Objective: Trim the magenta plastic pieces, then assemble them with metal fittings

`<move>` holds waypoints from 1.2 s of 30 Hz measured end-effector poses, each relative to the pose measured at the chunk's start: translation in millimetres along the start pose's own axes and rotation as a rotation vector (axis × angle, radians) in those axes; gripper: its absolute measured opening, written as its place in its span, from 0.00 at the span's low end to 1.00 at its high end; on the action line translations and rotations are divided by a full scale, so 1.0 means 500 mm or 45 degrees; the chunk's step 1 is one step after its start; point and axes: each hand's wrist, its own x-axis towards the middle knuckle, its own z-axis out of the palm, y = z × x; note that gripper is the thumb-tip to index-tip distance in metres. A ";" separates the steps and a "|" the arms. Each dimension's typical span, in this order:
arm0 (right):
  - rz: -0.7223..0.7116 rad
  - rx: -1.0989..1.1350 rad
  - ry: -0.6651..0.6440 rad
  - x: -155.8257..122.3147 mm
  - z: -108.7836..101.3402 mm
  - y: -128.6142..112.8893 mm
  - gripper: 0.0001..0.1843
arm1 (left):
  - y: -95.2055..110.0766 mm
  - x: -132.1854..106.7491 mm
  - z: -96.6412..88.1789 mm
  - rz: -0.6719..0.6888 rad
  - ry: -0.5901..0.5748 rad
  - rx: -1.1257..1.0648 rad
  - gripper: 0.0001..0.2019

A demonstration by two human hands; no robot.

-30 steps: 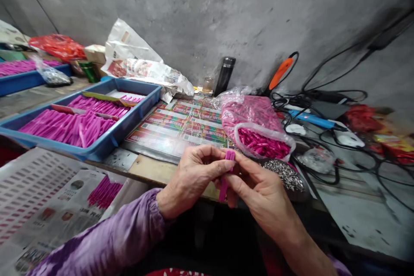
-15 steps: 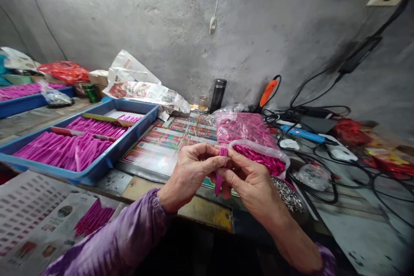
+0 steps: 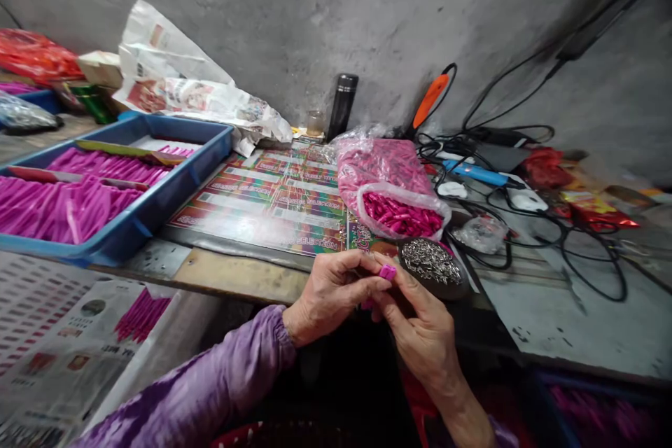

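Between my two hands is a small magenta plastic piece, its end facing up toward me and most of its length hidden by fingers. My left hand pinches it from the left with thumb and forefinger. From the right, the fingers of my right hand close on the same piece. Just beyond them lies a clear bag, its mouth turned open on shiny magenta pieces. Small metal parts fill a dark dish beside my right hand.
At left, a blue tray holds rows of magenta strips. Crumpled paper and a black flask stand by the wall. Black cables and a blue-handled tool lie at right. More strips rest on paper below the table edge.
The view has tilted down and swung slightly right. My hands have come closer to the table's front edge. The piece, earlier seen lengthwise, now shows mainly its end; both hands still hold it.
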 end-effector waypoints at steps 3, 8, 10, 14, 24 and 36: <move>-0.025 -0.018 0.028 -0.011 -0.002 0.002 0.26 | -0.013 -0.003 0.003 0.006 -0.016 0.052 0.11; 0.028 0.038 0.020 -0.018 0.000 0.001 0.25 | -0.017 -0.012 0.003 -0.080 0.010 0.101 0.13; 0.064 0.063 0.001 -0.019 0.001 0.001 0.24 | -0.012 -0.014 0.006 -0.122 0.033 0.135 0.14; 0.096 0.124 -0.033 -0.021 0.001 0.004 0.24 | -0.001 -0.011 0.014 -0.121 0.053 0.162 0.18; 0.235 0.267 -0.010 -0.010 -0.002 -0.004 0.18 | 0.002 -0.010 0.013 -0.140 0.067 0.154 0.15; 0.537 0.733 -0.113 0.129 -0.008 -0.036 0.20 | 0.096 0.088 0.021 -0.052 0.046 0.192 0.17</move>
